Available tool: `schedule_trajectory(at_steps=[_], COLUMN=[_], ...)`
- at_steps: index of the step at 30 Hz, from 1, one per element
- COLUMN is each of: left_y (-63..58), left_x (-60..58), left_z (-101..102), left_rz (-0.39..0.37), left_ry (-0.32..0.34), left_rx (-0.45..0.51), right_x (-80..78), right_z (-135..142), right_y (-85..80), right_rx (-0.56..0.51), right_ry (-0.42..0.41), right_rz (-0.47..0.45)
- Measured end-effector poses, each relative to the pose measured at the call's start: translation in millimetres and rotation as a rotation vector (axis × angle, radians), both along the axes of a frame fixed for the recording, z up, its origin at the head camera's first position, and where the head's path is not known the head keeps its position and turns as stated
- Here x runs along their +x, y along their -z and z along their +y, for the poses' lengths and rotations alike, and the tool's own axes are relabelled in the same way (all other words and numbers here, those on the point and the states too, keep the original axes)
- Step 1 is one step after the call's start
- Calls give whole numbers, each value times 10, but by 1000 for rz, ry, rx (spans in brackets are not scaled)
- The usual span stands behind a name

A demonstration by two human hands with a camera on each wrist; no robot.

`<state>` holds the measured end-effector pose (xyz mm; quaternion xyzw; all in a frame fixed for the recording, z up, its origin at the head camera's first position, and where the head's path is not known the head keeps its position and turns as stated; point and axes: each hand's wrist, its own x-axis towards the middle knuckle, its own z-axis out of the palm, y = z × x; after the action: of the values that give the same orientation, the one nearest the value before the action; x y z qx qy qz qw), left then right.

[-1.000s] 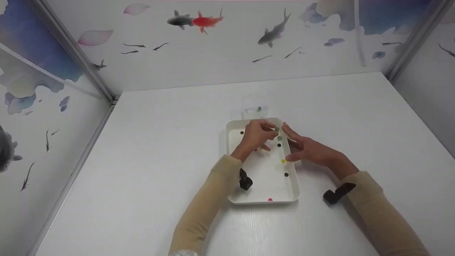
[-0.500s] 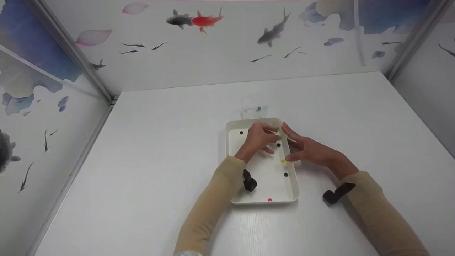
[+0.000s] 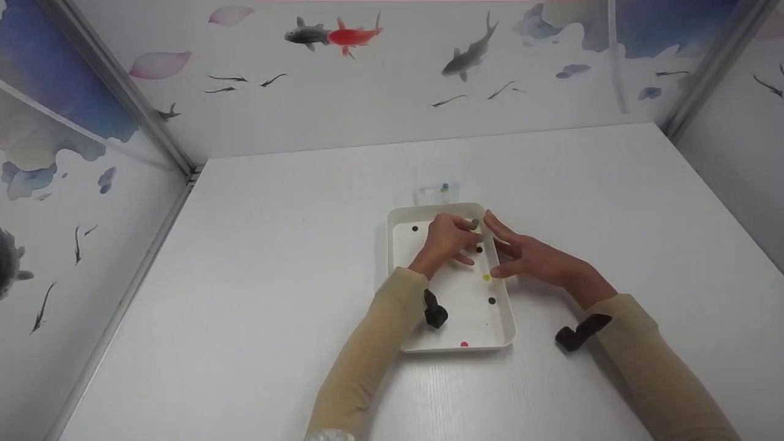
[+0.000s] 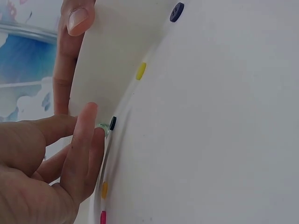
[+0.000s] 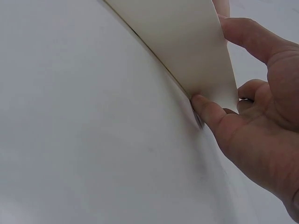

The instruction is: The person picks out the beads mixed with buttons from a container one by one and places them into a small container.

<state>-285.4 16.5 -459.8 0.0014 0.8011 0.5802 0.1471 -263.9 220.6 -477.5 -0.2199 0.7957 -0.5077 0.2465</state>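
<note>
A shallow white tray (image 3: 456, 312) holds several small buttons and green glass marbles. My left hand (image 3: 446, 239) reaches into its far right part, thumb and fingers curled at the side wall. In the left wrist view, a green glass marble (image 4: 103, 127) sits at the fingertips of the left hand (image 4: 60, 158), right beside a black button (image 4: 113, 123). Another green marble (image 3: 475, 222) lies just beyond the index finger. My right hand (image 3: 533, 260) grips the tray's right wall, thumb at the rim; in the right wrist view a fingertip (image 5: 201, 103) is tucked at the tray's bottom edge.
A small clear container (image 3: 436, 193) with a few beads or marbles stands behind the tray. Inside the tray are a yellow button (image 3: 486, 277), a black button (image 3: 492, 301) and a pink button (image 3: 464, 344). Patterned panels enclose the white table (image 3: 275, 275).
My left hand has shifted slightly right and toward the tray's side wall, its fingers now covering the nearer green marble. The right hand stays at the tray's wall.
</note>
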Motion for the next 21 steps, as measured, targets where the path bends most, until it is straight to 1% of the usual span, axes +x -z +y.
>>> schedule_trajectory(at_steps=[9, 13, 17, 21], left_y=[1, 2, -1, 22], left_x=[-70, -88, -79, -90], left_z=[81, 99, 86, 85], left_rz=[-18, -11, -6, 3], left_ry=[-34, -37, -39, -32], left_rx=[-12, -4, -8, -16], right_x=[-20, -29, -26, -18], right_z=[26, 25, 17, 14], right_y=[8, 18, 21, 14], right_rx=[2, 10, 13, 23], right_ry=[-11, -7, -9, -8], right_rz=[5, 5, 8, 22])
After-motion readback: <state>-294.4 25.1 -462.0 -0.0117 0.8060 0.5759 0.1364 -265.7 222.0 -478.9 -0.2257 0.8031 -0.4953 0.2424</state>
